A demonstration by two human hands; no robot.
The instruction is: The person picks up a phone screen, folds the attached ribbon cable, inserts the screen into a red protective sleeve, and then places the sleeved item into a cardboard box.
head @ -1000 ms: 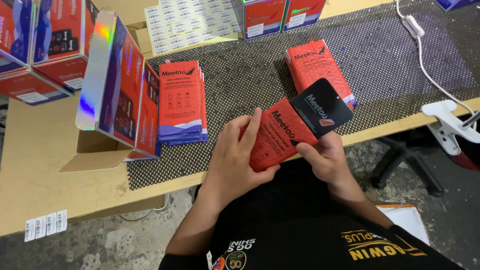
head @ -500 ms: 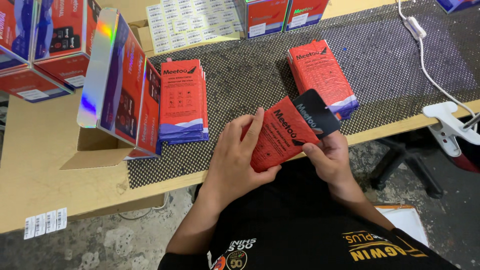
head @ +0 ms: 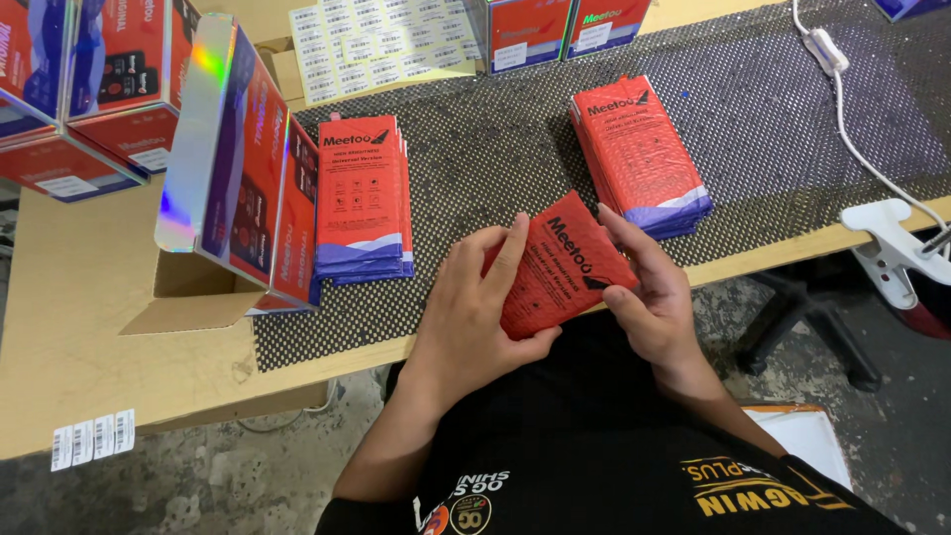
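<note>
Item: red pouch (head: 557,266), flat, printed in black, tilted with its top toward 1 o'clock. It is held above the table's (head: 69,327) front edge, just off the black mesh mat (head: 495,159), near frame centre.

Left hand (head: 475,307): placed at the pouch's 9 o'clock side. The fingers are closed on the pouch, with the index laid along its upper left edge and the thumb tucked under its lower edge.

Right hand (head: 649,292): placed at the pouch's 3 o'clock side. The fingers are closed on the pouch's right edge; the thumb is pressed on the front face near a small black mark, and the index is stretched along the upper right edge.

Left stack (head: 362,193): red pouches with blue and white lower bands, laid on the mat at 10 o'clock from the held pouch, well apart from it.

Right stack (head: 639,154): like pouches, laid on the mat at 1 o'clock, near the right hand but not touched.

Boxes (head: 253,168): red, with a shiny rainbow side, stood in an open carton at 9 o'clock, just beside the left stack.

Label sheets (head: 381,45): white, laid at 12 o'clock.

White cable (head: 852,129): run across the mat at 2 o'clock.
</note>
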